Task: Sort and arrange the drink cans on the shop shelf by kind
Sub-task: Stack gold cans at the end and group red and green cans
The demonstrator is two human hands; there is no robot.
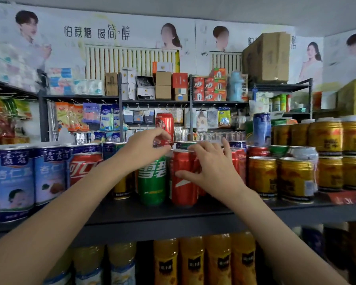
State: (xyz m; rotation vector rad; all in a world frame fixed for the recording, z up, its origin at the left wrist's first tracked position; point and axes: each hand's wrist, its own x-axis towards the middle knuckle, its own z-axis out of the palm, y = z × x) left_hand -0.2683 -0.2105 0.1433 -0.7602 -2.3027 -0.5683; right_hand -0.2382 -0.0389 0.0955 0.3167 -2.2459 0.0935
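At frame centre, the left hand (147, 148) pinches the base of an upright red can (164, 126) raised above the row. Just right and lower, the right hand (211, 169) grips a red cola can (183, 177) standing on the dark shelf (152, 214), beside a green can (152, 179); gold cans (295, 177) crowd the right.

Along the far wall I see white advertising posters (95, 33) with printed characters, and a cream radiator (130, 58) in front of them. A large cardboard box (269, 56) sits on the far right top rack. Small brown and red cartons (169, 85) line the far middle shelf, with hanging packets (103, 116) below. On the lower shelf near me stand orange juice bottles (193, 262).
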